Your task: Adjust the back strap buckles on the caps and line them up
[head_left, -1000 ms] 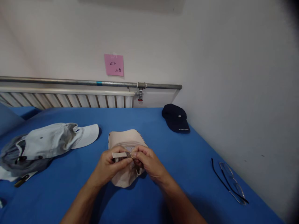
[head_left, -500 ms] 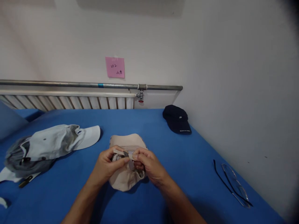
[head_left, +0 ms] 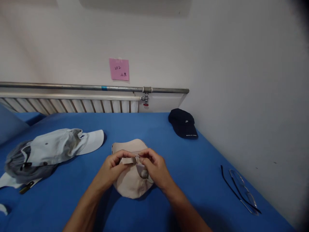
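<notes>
A beige baseball cap (head_left: 130, 187) lies on the blue surface in front of me, its brim pointing away. My left hand (head_left: 112, 167) pinches the loose end of the cap's back strap (head_left: 127, 160) near the metal buckle (head_left: 134, 160). On the other side of the buckle, my right hand (head_left: 154, 166) has thumb and fingers closed on the strap. Between the hands and the crown, the cap's rear opening (head_left: 142, 171) shows. Fingertips partly cover the strap.
White and grey caps (head_left: 53, 145) lie piled on the left. A black cap (head_left: 182, 124) sits by the right wall, with eyeglasses (head_left: 241, 190) nearer me. A radiator (head_left: 96, 105) and pipe (head_left: 72, 86) run along the back wall under a pink note (head_left: 119, 69).
The cap has turned and shifted slightly. My right hand has moved a little up and right along the strap, and the rear opening shows more. The left hand keeps its pinch.
</notes>
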`<state>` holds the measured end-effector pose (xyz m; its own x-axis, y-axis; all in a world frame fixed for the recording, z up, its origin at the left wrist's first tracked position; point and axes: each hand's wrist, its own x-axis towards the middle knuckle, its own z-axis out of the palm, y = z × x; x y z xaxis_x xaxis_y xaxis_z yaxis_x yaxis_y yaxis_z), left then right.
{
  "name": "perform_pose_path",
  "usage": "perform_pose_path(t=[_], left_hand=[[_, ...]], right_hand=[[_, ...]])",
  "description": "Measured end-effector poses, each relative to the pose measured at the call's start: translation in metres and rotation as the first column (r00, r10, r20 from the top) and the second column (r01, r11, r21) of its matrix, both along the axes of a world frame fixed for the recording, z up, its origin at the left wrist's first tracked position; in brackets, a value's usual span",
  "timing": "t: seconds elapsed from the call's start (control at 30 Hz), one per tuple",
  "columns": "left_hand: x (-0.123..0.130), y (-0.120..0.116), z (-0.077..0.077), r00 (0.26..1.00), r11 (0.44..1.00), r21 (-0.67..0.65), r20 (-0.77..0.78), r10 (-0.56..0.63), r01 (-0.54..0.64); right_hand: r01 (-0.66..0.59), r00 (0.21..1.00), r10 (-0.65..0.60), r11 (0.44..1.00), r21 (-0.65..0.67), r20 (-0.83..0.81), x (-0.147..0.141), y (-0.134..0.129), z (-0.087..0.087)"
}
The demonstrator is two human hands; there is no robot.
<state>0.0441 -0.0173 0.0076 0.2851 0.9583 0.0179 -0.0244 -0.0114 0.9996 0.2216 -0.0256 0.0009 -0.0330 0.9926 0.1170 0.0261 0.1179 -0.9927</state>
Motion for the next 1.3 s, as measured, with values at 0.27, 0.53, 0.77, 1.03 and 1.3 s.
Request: perform_pose_path(t=[0.27,0.53,0.77,1.03,1.3], left_hand=[[0.003,-0.001,-0.001,0.999,0.999,0.038,-0.042,0.016,-0.015],[0.003,0.000,0.002,1.000,1.000,0.022,-0.012,0.019,-0.019],[-0.001,-0.002,0.001,0.986,0.992,-0.127,0.161,0.035,-0.015],[-0.005,-0.007,0.008,0.940,0.970,-0.243,0.337,0.055,0.030],[-0.005,-0.006,0.013,0.906,0.963,-0.267,0.402,0.130,-0.020]], right_hand=[[-0.117,0.983,0.085,0.973,0.200,0.163,-0.005,-0.014,0.009],[-0.170,0.984,0.168,0.985,-0.028,-0.059,-0.006,-0.010,0.005],[-0.215,0.962,0.186,0.968,-0.132,-0.201,-0.005,-0.008,0.008],[-0.268,0.906,0.156,0.930,-0.250,-0.394,0.000,-0.002,0.007],[-0.115,0.838,-0.070,0.947,-0.300,-0.542,0.009,0.013,0.000]])
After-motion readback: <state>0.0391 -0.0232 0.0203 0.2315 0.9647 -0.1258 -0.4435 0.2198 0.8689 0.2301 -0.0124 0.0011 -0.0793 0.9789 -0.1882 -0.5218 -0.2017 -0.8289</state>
